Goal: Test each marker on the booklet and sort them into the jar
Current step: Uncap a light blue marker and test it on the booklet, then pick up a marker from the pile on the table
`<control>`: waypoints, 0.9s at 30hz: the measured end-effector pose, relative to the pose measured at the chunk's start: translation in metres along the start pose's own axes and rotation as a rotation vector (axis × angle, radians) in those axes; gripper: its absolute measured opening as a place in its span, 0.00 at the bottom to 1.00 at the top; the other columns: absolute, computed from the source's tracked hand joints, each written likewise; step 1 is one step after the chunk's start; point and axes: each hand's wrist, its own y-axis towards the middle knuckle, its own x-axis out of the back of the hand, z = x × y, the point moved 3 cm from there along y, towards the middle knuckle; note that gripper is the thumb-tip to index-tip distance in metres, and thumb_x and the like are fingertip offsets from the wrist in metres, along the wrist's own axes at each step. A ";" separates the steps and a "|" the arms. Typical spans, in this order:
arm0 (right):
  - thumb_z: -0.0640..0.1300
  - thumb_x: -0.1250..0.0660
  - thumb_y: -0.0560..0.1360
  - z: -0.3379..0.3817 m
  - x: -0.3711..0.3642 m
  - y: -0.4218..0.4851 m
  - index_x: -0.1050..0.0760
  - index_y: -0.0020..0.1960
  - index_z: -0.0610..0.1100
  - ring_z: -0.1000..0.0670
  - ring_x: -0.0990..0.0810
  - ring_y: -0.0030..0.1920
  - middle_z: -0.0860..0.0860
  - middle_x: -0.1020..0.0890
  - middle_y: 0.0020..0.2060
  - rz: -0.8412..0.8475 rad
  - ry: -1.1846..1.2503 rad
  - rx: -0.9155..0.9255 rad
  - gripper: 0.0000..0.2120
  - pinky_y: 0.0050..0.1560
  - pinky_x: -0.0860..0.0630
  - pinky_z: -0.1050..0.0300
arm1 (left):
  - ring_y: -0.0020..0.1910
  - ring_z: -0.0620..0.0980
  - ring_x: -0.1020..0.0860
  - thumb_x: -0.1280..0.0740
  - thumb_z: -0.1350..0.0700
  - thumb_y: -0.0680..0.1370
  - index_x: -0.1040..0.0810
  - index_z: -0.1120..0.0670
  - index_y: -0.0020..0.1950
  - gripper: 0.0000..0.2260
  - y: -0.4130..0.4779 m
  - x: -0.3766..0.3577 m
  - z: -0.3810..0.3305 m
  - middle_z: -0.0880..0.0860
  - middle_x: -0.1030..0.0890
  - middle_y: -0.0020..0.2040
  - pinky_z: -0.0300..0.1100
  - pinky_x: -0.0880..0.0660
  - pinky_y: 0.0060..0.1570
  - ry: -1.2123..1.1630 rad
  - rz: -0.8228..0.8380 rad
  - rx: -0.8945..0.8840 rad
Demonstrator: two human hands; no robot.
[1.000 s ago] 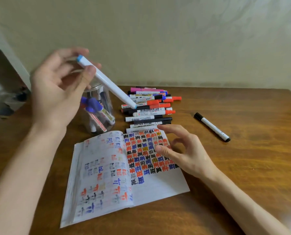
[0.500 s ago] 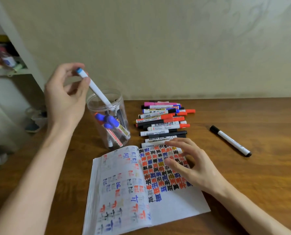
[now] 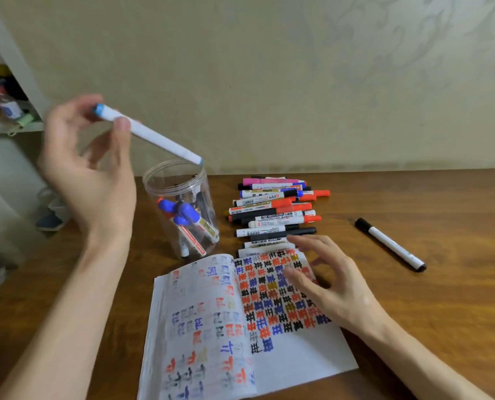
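Several markers (image 3: 187, 211) sit in the jar (image 3: 153, 184); a big pile (image 3: 275, 215) waits right of it. Left hand (image 3: 87, 171) pinches a blue marker (image 3: 151, 135) over the jar; right hand (image 3: 335, 287) rests loose-fingered on the booklet (image 3: 298, 356).

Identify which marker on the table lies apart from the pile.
The black-capped marker lying alone, right of the pile. The others are stacked in that pile or stand in the jar; the left hand holds the blue-ended marker.

A wooden table (image 3: 413, 327) meets a beige wall (image 3: 298, 82); a cluttered white shelf (image 3: 12, 127) stands left
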 end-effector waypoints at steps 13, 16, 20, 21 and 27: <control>0.59 0.35 0.81 -0.004 0.023 -0.004 0.21 0.67 0.52 0.52 0.20 0.54 0.57 0.17 0.55 -0.302 -0.234 0.146 0.19 0.51 0.19 0.43 | 0.53 0.46 0.14 0.23 0.60 0.74 0.19 0.53 0.54 0.11 -0.153 -0.084 -0.014 0.50 0.13 0.51 0.37 0.19 0.51 -0.175 0.717 0.570; 0.60 0.36 0.79 -0.004 0.025 -0.003 0.17 0.61 0.51 0.52 0.21 0.48 0.56 0.15 0.51 -0.284 -0.317 0.091 0.19 0.46 0.18 0.44 | 0.54 0.44 0.15 0.22 0.58 0.74 0.19 0.50 0.55 0.12 -0.162 -0.085 -0.006 0.46 0.13 0.53 0.39 0.18 0.53 -0.112 0.738 0.606; 0.48 0.26 0.79 -0.012 0.044 0.003 0.15 0.60 0.47 0.53 0.20 0.46 0.53 0.16 0.49 -0.350 -0.462 -0.027 0.12 0.48 0.18 0.51 | 0.53 0.37 0.16 0.23 0.54 0.74 0.24 0.47 0.66 0.22 -0.163 -0.079 0.004 0.42 0.17 0.57 0.34 0.19 0.50 0.036 0.809 0.578; 0.47 0.25 0.78 -0.016 0.051 0.004 0.15 0.60 0.47 0.53 0.20 0.45 0.52 0.16 0.48 -0.389 -0.519 -0.051 0.11 0.47 0.19 0.51 | 0.52 0.36 0.17 0.23 0.54 0.75 0.24 0.46 0.66 0.21 -0.163 -0.075 0.008 0.41 0.18 0.57 0.34 0.19 0.48 0.084 0.821 0.547; 0.44 0.24 0.74 -0.052 0.085 0.003 0.14 0.52 0.46 0.42 0.22 0.46 0.49 0.14 0.44 -0.502 -0.821 -0.182 0.08 0.44 0.38 0.53 | 0.50 0.39 0.19 0.24 0.55 0.76 0.19 0.49 0.62 0.15 -0.168 -0.052 0.031 0.44 0.17 0.54 0.39 0.22 0.46 0.412 0.871 0.293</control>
